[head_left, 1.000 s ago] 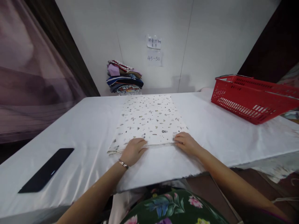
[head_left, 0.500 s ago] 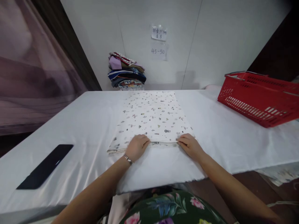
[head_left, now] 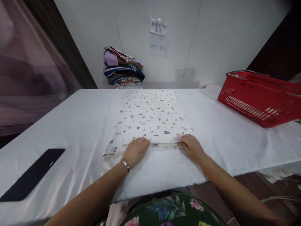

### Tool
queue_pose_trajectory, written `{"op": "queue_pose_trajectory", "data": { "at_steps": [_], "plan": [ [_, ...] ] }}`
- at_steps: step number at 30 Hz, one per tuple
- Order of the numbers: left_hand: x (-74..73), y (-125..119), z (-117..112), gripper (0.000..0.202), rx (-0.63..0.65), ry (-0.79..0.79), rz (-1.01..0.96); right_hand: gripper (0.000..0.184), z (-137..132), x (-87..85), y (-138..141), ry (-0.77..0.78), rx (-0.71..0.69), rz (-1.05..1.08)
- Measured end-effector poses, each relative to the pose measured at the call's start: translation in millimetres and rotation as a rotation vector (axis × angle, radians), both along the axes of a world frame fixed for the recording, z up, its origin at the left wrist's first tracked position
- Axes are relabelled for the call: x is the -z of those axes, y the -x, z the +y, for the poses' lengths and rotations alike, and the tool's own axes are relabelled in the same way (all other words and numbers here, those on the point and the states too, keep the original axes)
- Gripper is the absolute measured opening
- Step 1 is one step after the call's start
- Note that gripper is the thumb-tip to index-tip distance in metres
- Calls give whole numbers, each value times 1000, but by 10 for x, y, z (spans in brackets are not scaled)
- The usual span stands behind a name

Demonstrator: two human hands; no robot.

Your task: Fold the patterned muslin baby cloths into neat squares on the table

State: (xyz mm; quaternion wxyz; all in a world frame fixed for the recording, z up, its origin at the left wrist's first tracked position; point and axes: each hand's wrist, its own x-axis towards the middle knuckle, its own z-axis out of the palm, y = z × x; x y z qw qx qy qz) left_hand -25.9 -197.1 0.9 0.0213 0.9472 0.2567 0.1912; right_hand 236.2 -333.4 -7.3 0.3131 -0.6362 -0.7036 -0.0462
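A white cloth (head_left: 152, 116) printed with small grey and green motifs lies folded in layers on the white-covered table (head_left: 89, 119). Its near edge faces me, with several layers showing there. My left hand (head_left: 137, 150), a silver band at its wrist, pinches this edge left of the middle. Toward the right corner, my right hand (head_left: 191, 146) grips the same edge, fingers on top and thumb tucked below. Both thumbs are mostly hidden. Between the hands the edge runs nearly straight.
A red plastic basket (head_left: 258, 99) stands at the right. A stack of folded clothes (head_left: 123, 67) rests against the back wall. On the left lies a flat black phone-like slab (head_left: 34, 175). Paper signs (head_left: 158, 37) hang on the wall, and a sheer pinkish curtain (head_left: 35, 72) hangs at left.
The view has shifted slightly. My left hand has slid a little left along the cloth's near edge, and the hands are slightly farther apart. Both still hold the edge.
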Motion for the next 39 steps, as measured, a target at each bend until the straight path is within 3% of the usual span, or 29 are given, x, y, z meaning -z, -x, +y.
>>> {"op": "queue_pose_trajectory", "data": {
  "at_steps": [10,20,33,39],
  "plan": [
    [77,44,28,34,-17,-30,69,27,-14,28,-36,68,-58,-102],
    [78,47,-3,24,52,-33,-9,21,-50,-63,-56,161,-66,-150],
    [74,7,11,25,7,15,-57,21,-59,-64,2,58,-22,-2],
    [75,-2,11,23,27,10,-42,20,-54,-4,-26,126,-45,-97]
  ]
}}
